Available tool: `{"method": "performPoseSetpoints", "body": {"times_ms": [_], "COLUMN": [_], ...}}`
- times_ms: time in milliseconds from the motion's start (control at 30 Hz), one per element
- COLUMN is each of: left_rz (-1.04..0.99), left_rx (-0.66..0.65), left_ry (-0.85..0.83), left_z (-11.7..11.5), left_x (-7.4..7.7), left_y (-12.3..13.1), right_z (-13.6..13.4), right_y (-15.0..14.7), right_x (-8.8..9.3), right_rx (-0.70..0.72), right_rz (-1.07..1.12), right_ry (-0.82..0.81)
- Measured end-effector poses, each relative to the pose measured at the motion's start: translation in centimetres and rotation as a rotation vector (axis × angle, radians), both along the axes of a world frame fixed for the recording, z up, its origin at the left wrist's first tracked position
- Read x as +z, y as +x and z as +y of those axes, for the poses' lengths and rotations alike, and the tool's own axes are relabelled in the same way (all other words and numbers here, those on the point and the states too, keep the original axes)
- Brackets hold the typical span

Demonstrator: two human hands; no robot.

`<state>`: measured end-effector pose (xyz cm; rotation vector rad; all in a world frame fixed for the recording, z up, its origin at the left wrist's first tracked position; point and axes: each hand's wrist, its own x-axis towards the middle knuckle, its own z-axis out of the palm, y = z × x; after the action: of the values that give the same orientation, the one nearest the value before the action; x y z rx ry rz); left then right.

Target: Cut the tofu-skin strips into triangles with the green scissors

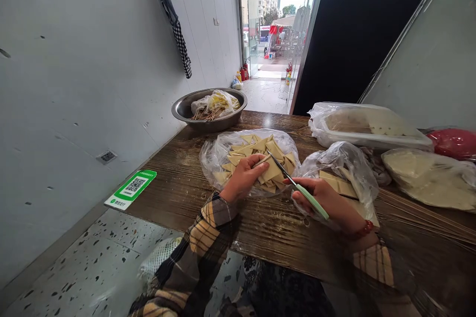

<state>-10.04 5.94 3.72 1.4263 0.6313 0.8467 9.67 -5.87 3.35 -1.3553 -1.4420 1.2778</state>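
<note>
My left hand (242, 177) pinches a beige tofu sheet (265, 162) between thumb and fingers, above a clear plastic bag (210, 159). In that bag lies a heap of cut tofu pieces (238, 150), many of them triangular. My right hand (330, 199) is wrapped round scissors with pale green handles (312, 202). Their dark blades point up and left, with the tips by the sheet in my left hand. Beside my right hand, a second plastic bag (345, 151) holds larger uncut tofu sheets (337, 184), partly hidden behind the hand.
A metal basin (181, 109) with bagged skewers stands at the table's far left. Along the right are a bagged white tray (390, 136), a bag of pale sheets (431, 178), a red bag (453, 142) and long thin sticks (424, 215). A QR-code card (132, 188) lies at the left edge.
</note>
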Motion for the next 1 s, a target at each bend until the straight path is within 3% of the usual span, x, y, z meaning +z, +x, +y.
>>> {"method": "performPoseSetpoints", "body": {"times_ms": [267, 500, 800, 1000], "left_rz": [0.129, 0.355, 0.229, 0.258], "left_rx": [0.459, 0.486, 0.629, 0.639], "left_ry": [0.359, 0.558, 0.509, 0.648], "left_z": [1.5, 2.1, 2.8, 0.6], "left_x": [-0.2, -0.8, -1.7, -0.7], "left_y": [-0.8, -0.4, -0.6, 0.5], "right_z": [-0.1, -0.3, -0.2, -2.7], "right_y": [0.3, 0.5, 1.5, 4.3], "right_x": [1.1, 1.2, 0.2, -0.8], "right_rx": [-0.234, -0.359, -0.509, -0.653], "right_rz": [0.076, 0.136, 0.334, 0.374], "right_ry": [0.089, 0.115, 0.286, 0.385]}}
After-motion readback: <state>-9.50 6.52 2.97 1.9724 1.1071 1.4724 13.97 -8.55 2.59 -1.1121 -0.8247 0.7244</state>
